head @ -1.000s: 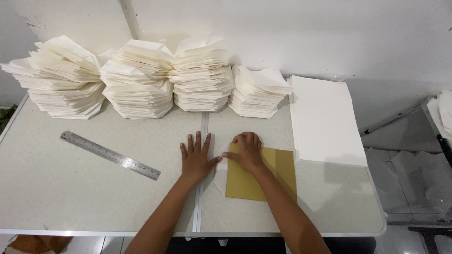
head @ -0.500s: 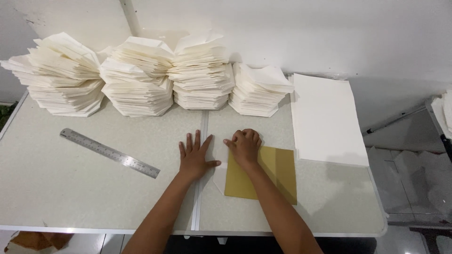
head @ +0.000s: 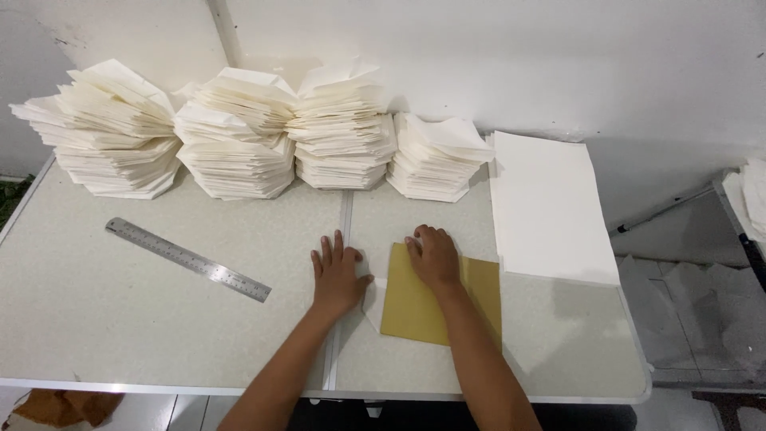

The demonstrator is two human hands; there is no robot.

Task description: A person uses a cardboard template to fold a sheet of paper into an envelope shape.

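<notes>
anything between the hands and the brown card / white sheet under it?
Nothing visible. The right hand rests directly on the brown card; the left hand lies flat beside it, at the white sheet poking out from under the card. The ruler lies apart, to the left.

Bare table [head: 120, 319] lies open left of the ruler [head: 188, 259]; folded paper stacks [head: 239, 144] wall off the back.

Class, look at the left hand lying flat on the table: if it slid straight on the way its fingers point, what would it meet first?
The left hand points toward the wall, so it would probably first meet the third paper stack from the left; depth is uncertain.
</notes>
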